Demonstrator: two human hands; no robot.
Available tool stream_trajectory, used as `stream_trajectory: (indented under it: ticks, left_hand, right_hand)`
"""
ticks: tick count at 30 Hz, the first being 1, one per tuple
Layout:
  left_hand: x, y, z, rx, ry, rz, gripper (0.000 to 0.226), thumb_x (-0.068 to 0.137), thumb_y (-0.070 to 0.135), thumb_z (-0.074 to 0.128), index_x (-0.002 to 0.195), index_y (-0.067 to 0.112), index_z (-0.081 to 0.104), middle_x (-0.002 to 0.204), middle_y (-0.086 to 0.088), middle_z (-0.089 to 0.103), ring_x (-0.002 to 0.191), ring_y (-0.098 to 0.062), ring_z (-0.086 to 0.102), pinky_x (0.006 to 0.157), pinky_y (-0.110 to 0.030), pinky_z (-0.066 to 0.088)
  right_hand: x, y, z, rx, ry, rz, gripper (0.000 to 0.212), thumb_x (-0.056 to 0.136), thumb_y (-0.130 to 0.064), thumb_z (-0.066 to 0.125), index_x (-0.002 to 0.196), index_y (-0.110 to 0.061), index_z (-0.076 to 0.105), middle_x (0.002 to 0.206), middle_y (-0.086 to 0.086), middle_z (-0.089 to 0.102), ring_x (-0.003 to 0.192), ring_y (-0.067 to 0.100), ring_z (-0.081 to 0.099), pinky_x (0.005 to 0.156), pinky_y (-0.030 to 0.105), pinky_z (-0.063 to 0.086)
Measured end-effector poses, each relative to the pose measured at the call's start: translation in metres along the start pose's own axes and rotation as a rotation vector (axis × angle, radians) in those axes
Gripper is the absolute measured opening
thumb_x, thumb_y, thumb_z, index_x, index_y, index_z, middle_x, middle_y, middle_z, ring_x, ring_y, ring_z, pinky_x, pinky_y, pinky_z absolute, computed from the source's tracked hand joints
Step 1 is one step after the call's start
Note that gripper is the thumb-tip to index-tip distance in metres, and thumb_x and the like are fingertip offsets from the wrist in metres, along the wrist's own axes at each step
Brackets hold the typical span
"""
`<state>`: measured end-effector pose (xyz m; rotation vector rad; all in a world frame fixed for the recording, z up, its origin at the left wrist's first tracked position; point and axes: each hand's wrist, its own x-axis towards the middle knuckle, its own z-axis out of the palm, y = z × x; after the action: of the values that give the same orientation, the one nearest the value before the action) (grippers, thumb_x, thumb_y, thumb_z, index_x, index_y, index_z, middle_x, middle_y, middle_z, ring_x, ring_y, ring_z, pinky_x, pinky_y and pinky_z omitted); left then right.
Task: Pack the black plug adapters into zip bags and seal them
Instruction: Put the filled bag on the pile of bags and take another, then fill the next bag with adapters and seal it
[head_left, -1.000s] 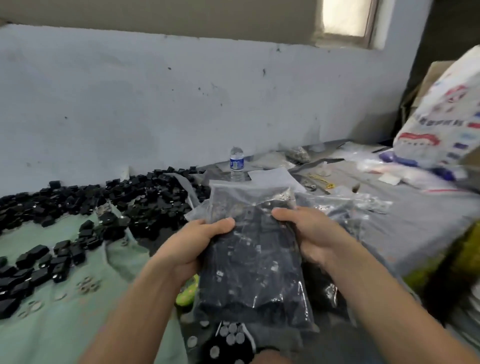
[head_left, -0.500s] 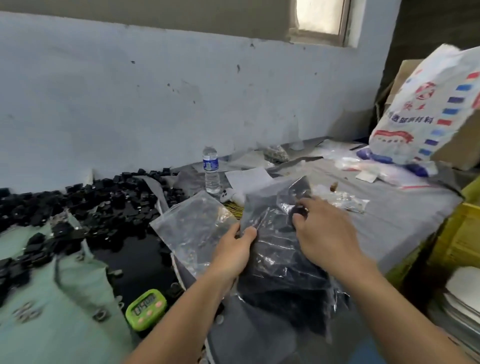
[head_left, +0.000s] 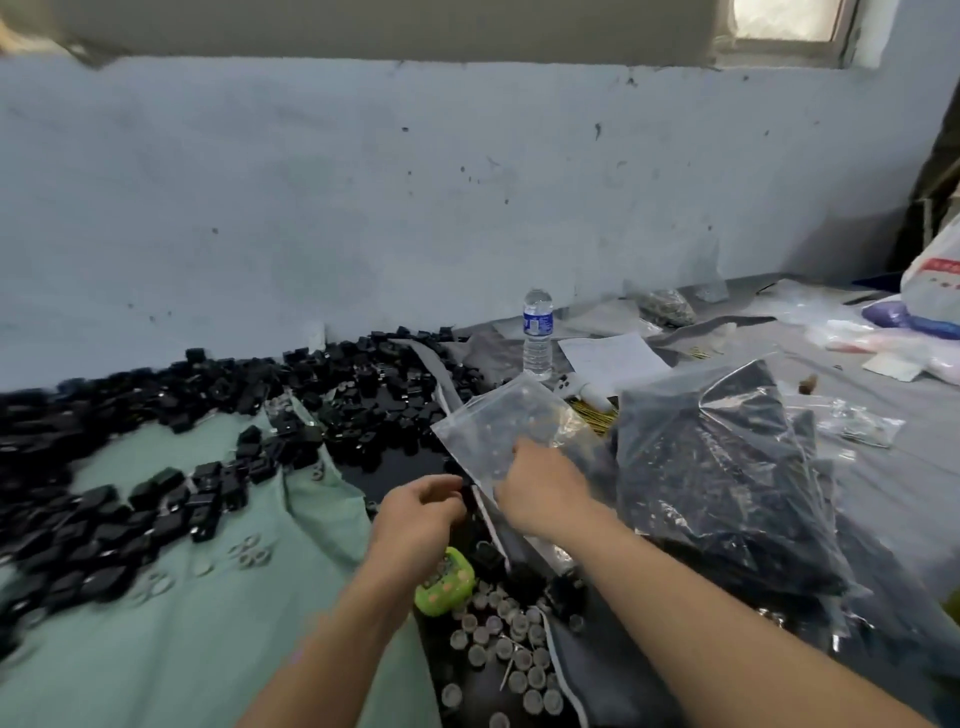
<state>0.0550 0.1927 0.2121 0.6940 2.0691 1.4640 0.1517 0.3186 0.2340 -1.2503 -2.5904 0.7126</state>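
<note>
Two hands at work on one bag.

Item: clear plastic zip bag (head_left: 493, 426), flat and apparently empty, lying mid-worktop with its far corner raised. The right hand (head_left: 540, 493) rests on its near half, fingers bent down and seemingly pinching the film. The left hand (head_left: 415, 519) sits just beside the bag's near edge, fingers curled inward. Whether they grip the edge, an adapter or nothing cannot be told.

Item: loose black plug adapters (head_left: 208, 415), heaped along the back edge of the grey worktop (head_left: 893, 395) and spilling forward over a pale green cloth (head_left: 182, 623).

Item: filled clear bag of black adapters (head_left: 727, 478), bulky, just beside the right hand.

Hazards, as judged:
- The limp film may close on itself, so adapters miss the mouth and drop among the small grey round caps (head_left: 504, 639) at the front edge.
- Caps could be swept into the bag with them.
- The filled bag may slump onto the empty one if nudged by the right forearm.
- The lime-green plastic timer (head_left: 444, 582) sits under the left wrist and is easily knocked.
- The clear plastic water bottle (head_left: 537, 338), upright towards the back, could tip on a long reach.

Room: bare green cloth at the front left gives the freest sweep. The back edge is blocked by the heap and the right side is crowded with bags. A white paper sheet (head_left: 613, 358) lies behind.
</note>
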Motion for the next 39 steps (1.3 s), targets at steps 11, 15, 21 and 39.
stream_trajectory:
  ticks: [11,15,21,39]
  left_hand:
    - [-0.031,-0.033,-0.184,-0.056,0.308,0.03,0.02,0.093,0.006,0.067,0.096,0.023,0.078,0.091,0.006,0.078,0.092,-0.01,0.07,0.072,-0.025,0.049]
    - [-0.038,-0.025,-0.204,-0.092,0.25,0.08,0.046,0.094,0.015,0.07,0.136,0.028,0.057,0.126,0.011,0.063,0.105,-0.005,0.064,0.081,-0.026,0.05]
    - [-0.082,-0.01,-0.271,-0.009,0.372,0.204,0.089,0.081,0.02,0.081,0.15,0.049,0.032,0.148,0.015,0.043,0.12,0.0,0.052,0.091,-0.031,0.044]
    - [-0.141,0.05,-0.234,1.233,0.733,0.295,0.017,0.09,0.027,0.062,0.084,0.033,0.077,0.067,0.001,0.067,0.059,-0.023,0.058,0.052,-0.028,0.039]
  right_hand:
    - [0.015,-0.05,-0.001,-0.214,0.295,-0.198,0.019,0.09,-0.008,0.056,0.083,-0.022,0.067,0.084,0.0,0.071,0.086,0.024,0.068,0.06,0.03,0.042]
    - [-0.033,-0.118,-0.03,0.376,-0.059,-0.443,0.037,0.094,-0.014,0.06,0.058,-0.022,0.056,0.058,-0.005,0.051,0.056,0.014,0.048,0.057,0.026,0.039]
    - [-0.078,-0.155,-0.037,0.653,-0.77,-0.635,0.023,0.097,-0.007,0.063,0.082,-0.017,0.076,0.09,0.01,0.067,0.089,0.027,0.058,0.092,0.031,0.052]
    - [-0.115,-0.201,0.075,1.236,-0.473,-0.234,0.031,0.099,-0.038,0.062,0.094,-0.009,0.072,0.079,0.01,0.076,0.062,0.019,0.067,0.056,0.031,0.055]
